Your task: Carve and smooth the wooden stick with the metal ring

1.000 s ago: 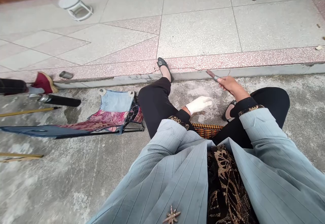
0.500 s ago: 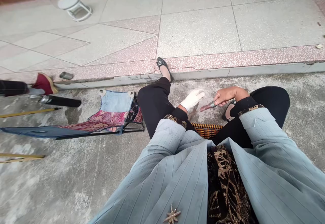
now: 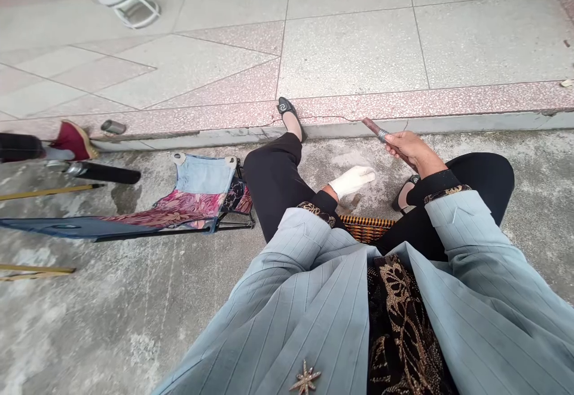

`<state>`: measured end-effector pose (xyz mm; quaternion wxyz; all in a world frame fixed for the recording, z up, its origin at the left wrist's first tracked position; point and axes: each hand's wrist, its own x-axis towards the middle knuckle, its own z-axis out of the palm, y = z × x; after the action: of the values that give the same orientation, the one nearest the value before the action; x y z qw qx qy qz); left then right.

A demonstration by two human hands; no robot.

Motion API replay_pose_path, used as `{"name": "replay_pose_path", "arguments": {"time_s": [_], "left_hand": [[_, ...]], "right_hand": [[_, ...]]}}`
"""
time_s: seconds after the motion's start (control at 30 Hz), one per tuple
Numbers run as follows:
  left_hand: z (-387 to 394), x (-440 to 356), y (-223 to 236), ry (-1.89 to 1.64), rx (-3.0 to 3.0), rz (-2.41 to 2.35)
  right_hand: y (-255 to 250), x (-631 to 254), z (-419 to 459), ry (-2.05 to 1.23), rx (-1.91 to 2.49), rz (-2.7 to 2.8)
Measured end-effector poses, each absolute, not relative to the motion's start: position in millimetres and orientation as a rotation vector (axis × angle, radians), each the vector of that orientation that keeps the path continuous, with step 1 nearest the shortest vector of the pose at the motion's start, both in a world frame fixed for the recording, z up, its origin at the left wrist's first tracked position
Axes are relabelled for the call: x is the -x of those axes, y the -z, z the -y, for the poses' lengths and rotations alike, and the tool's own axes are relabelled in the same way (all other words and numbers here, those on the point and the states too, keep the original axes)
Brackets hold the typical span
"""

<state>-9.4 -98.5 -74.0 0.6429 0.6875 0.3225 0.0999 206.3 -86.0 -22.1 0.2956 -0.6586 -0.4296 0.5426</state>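
Note:
My right hand [image 3: 410, 149] is raised above the concrete floor, fingers wrapped round a short reddish-brown stick-like tool with a metal band [image 3: 374, 129] that points up and to the left. Low between my knees, my left hand [image 3: 354, 181] wears a white glove and rests with its fingers stretched flat on a pale, dusty patch of concrete [image 3: 345, 162]. A small dark object lies partly under the glove at its near edge; I cannot make out what it is. I sit on a woven orange-and-black stool [image 3: 368, 227], legs in black trousers spread to either side.
A folding fabric seat [image 3: 197, 195] lies to my left. Further left are a black tube [image 3: 105, 173], a red shoe [image 3: 74, 138], thin yellow rods [image 3: 45, 192] and a small grey can [image 3: 113, 126]. A raised tiled step [image 3: 448, 121] runs ahead, with a white stool [image 3: 125, 0] on it.
My right hand swung the tool down beside the gloved left hand half a second ago, then lifted it back up and to the right. The left hand stayed nearly in place.

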Motion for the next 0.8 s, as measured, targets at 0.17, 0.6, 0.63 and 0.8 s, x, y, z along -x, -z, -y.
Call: {"name": "replay_pose_path", "arguments": {"time_s": [0.17,0.6,0.63,0.8], "left_hand": [[98,11,70,-0.228,-1.794,-0.736],[84,24,72,-0.443,-1.639,-0.784],[86,22,74,-0.448,-1.573,-0.790],[93,14,80,-0.344,-1.499,-0.816]], "right_hand": [[33,-208,76,-1.244,2.149,1.570],[7,-206,98,-2.266,1.226,2.028],[2,-208,97,-2.212,1.216,1.969],[0,-212,96,-1.782,1.536,1.550]]}}
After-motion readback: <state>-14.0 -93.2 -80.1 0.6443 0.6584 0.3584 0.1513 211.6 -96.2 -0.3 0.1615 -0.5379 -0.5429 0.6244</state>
